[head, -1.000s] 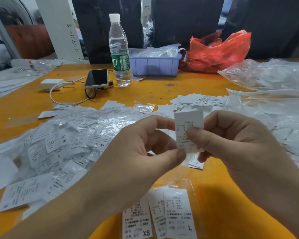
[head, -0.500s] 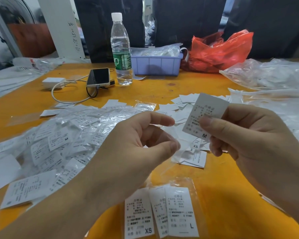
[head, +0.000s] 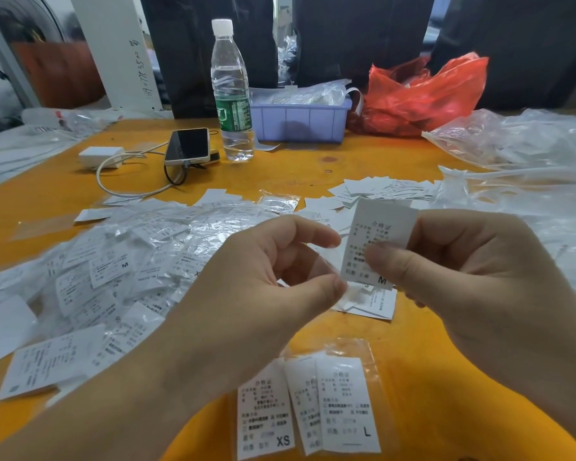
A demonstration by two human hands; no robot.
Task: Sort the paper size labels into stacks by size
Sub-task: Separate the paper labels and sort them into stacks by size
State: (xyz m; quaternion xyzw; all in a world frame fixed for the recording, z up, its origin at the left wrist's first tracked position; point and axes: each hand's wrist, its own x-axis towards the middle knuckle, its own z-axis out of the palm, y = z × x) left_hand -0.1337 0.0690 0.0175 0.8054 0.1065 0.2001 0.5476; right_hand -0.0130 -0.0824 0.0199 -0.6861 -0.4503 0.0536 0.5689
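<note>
- Hands first: my right hand [head: 473, 287] is pinching an M label [head: 378, 242] upright between thumb and fingers; my left hand [head: 263, 294] is curling thumb and forefinger around what looks like a clear sleeve, though I cannot tell for sure.
- I am reading the size, I judge; next I am needing the M stack, which I cannot pick out.
- Landmark: the label is hanging above the XS and L labels [head: 308, 407] on the surface [head: 313, 168].
- Compared with half a second ago, the label is sitting closer to my left hand and less tilted.

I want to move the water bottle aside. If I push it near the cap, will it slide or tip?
Probably tip: the bottle is tall, narrow and upright. It looks mostly full, so fairly heavy. Pushing low, near the base, seems safer on the table.
</note>
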